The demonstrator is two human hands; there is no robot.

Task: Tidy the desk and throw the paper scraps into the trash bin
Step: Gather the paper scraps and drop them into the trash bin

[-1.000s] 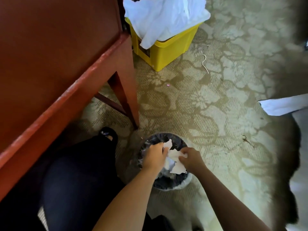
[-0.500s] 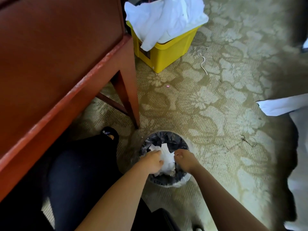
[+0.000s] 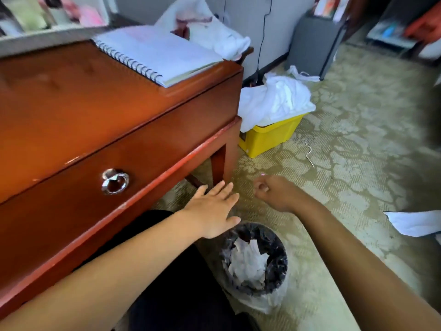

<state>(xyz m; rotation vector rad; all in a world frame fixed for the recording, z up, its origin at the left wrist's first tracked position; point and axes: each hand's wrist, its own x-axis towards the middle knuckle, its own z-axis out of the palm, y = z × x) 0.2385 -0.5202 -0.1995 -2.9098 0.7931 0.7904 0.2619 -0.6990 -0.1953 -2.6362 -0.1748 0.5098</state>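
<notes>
Left hand [image 3: 212, 211] was spread flat, right hand [image 3: 274, 193] curled and empty, both clear of the trash bin [image 3: 278, 271] containing white paper scraps [image 3: 248, 261].

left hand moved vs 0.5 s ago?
Yes. The left hand has left the bin mouth, where it was on the paper, and now hovers open past the far rim, near the desk leg.

paper scraps [image 3: 248, 263] now loose in bin [image 3: 279, 261]
</notes>
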